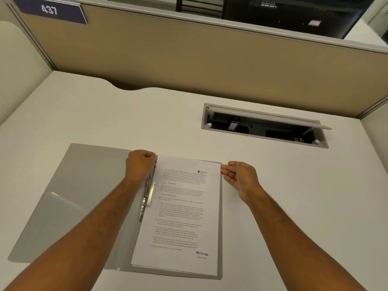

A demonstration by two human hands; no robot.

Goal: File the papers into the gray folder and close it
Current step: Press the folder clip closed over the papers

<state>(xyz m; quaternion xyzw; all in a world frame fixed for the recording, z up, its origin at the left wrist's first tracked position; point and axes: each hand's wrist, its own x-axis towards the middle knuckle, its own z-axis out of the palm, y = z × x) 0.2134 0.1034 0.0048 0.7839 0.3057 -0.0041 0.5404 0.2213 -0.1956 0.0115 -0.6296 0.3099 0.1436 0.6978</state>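
The gray folder (84, 185) lies open and flat on the white desk. A stack of printed papers (180, 217) with a "RECEIVED" stamp rests on its right half, beside the metal clip mechanism (148, 196) along the spine. My left hand (140, 164) is curled at the papers' top left corner, above the clip; whether it pinches the sheets I cannot tell. My right hand (239, 177) is open, its fingertips touching the papers' upper right edge.
A cable tray (264, 127) with its lid raised is set into the desk behind and to the right of the folder. Tan partition walls (189, 59) close off the back and sides. A sign reading 437 (49, 10) hangs at top left.
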